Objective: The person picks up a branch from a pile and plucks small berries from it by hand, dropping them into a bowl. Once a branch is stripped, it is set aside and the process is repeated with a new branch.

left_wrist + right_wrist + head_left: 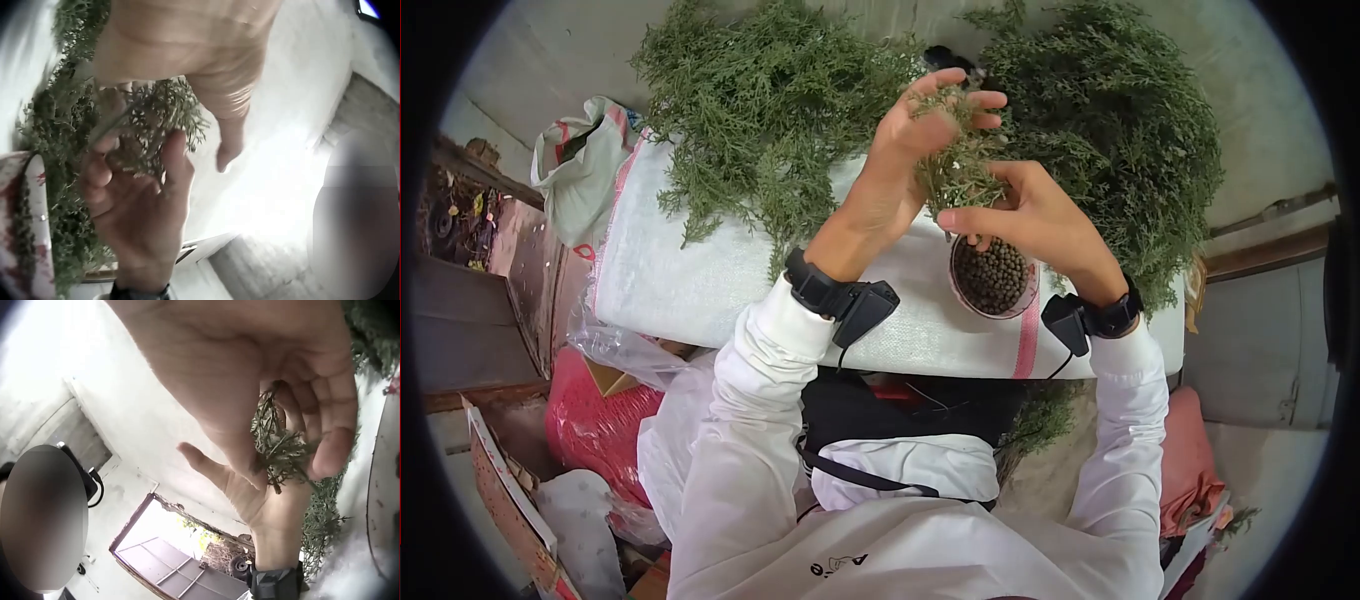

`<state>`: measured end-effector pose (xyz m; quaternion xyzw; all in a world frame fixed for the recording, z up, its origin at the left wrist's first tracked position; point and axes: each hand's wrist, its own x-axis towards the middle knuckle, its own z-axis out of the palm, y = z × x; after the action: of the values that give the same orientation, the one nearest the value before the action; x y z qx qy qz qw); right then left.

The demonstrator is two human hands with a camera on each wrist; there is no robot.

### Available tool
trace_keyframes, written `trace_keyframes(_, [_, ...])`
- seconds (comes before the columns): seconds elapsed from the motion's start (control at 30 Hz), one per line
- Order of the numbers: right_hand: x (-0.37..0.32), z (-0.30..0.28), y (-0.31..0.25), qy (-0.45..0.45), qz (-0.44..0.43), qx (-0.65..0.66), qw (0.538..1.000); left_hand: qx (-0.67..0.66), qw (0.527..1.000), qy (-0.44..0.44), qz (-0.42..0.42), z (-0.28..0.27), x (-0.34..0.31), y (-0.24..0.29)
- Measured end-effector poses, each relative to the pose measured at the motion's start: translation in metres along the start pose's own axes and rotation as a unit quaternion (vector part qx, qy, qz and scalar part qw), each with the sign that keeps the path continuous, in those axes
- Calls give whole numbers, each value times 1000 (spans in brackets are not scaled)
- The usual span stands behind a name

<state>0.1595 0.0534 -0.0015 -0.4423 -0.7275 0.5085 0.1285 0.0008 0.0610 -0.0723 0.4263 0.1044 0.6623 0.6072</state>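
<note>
My right hand (1050,215) pinches a small green conifer sprig (962,175) between thumb and fingers, above a bowl. In the right wrist view the sprig (282,453) shows between thumb and fingertips. Beside the sprig's upper part, my left hand (885,165) is raised with fingers spread and relaxed; its thumb (230,140) points away from the sprig in the left wrist view. Just below the right hand stands the bowl (40,219), white with red marks outside. Small round brownish-green berries (992,278) lie in it.
Two large heaps of conifer branches, one left (750,120) and one right (1100,150), lie on a white woven sack (690,280) in front of me. A pale open bag (585,165) stands at far left. Clear plastic and a red bundle (590,420) sit lower left.
</note>
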Motion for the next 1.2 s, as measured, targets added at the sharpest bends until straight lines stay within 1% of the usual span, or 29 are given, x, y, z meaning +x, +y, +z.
trace_keyframes(0.07, [0, -3, 6, 13, -13, 97, 995, 114, 993, 24, 1, 4, -2, -3])
trace_keyframes(0.1, [0, -4, 9, 11, -13, 94, 995, 113, 993, 26, 5, 6, -5, -4])
trace_keyframes(0.2, [-2, -7, 16, 29, -30, 84, 996, 14, 986, 75, -148, 23, -13, 0])
trace_keyframes(0.23, [-2, -6, 16, 26, -30, 82, 996, 14, 986, 77, -145, 23, -14, -2])
trace_keyframes(0.27, [-2, -4, 17, 49, -60, -1, 997, 31, 983, 93, -155, 21, -15, -6])
trace_keyframes(0.33, [-3, 0, 16, 98, -119, -166, 974, 66, 974, 121, -177, 19, -16, -10])
trace_keyframes(0.37, [-4, 2, 15, 95, -120, -167, 974, 66, 975, 124, -175, 19, -16, -12])
trace_keyframes(0.47, [-6, 4, 7, 113, -78, -216, 967, -23, 969, 186, -163, 17, -15, -14])
trace_keyframes(0.5, [-5, 5, 6, 112, -80, -216, 966, -22, 969, 187, -161, 18, -14, -13])
trace_keyframes(0.6, [0, 9, 7, 139, -122, -218, 958, 5, 953, 280, -117, 21, -13, -11])
trace_keyframes(0.63, [3, 9, 7, 137, -123, -220, 958, 3, 953, 281, -114, 19, -12, -9])
trace_keyframes(0.73, [8, 10, 8, 154, -184, -261, 935, -22, 972, 183, -149, 8, -12, -5])
trace_keyframes(0.77, [9, 7, 8, 150, -183, -261, 936, -24, 971, 187, -149, 7, -13, -3])
trace_keyframes(0.8, [13, 1, 8, 74, -171, -195, 963, -32, 963, 225, -141, 6, -12, 0])
trace_keyframes(0.83, [17, -7, 7, 0, -158, -127, 979, -38, 955, 261, -133, 5, -10, 4])
trace_keyframes(0.87, [22, -13, 6, -72, -141, -57, 986, -45, 946, 294, -127, 5, -9, 6])
trace_keyframes(0.9, [31, -17, 3, -69, -141, -57, 986, -45, 947, 292, -129, 1, -6, 8])
trace_keyframes(0.97, [58, -26, -7, 59, -143, 64, 986, -56, 922, 374, -81, -15, 1, 16])
trace_keyframes(1.0, [72, -29, -9, 61, -145, 66, 985, -60, 906, 414, -57, -18, 3, 18])
trace_keyframes(1.03, [87, -30, -9, 100, -87, -36, 991, -55, 908, 410, -57, -21, 3, 15])
trace_keyframes(1.07, [101, -28, -10, 138, -28, -136, 981, -44, 902, 425, -60, -27, 3, 6])
trace_keyframes(1.1, [115, -20, -11, 142, -31, -133, 980, -34, 895, 441, -62, -31, 2, -2])
trace_keyframes(1.13, [129, -8, -12, 192, -32, -259, 946, -24, 888, 456, -64, -30, 4, -4])
trace_keyframes(1.17, [139, -3, -11, 239, -30, -380, 893, -20, 890, 452, -63, -28, 5, -8])
trace_keyframes(1.2, [146, -5, -5, 243, -31, -377, 893, -2, 896, 439, -68, -22, 4, -10])
